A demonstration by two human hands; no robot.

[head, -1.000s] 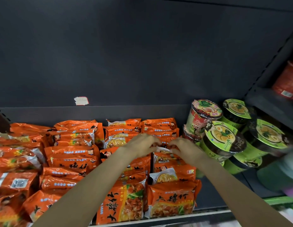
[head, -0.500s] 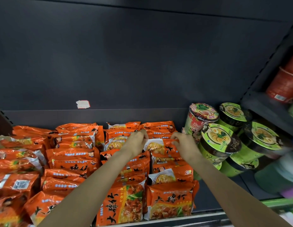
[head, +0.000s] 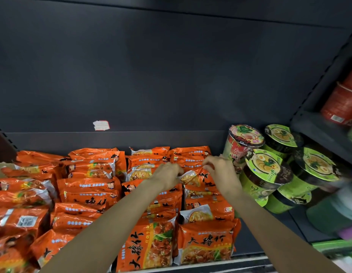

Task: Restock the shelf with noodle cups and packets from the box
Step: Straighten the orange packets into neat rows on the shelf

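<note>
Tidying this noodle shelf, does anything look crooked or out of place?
Yes: the green-lidded noodle cups lean tilted against each other rather than standing upright, and a torn sticker scrap clings to the back panel.

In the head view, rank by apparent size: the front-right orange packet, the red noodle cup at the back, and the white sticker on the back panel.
1. Front-right orange packet, though nearest the camera.
2. Red noodle cup.
3. White sticker.

I've lifted the orange noodle packet from the row, my left hand and right hand now pinching its ends farther back.
</note>
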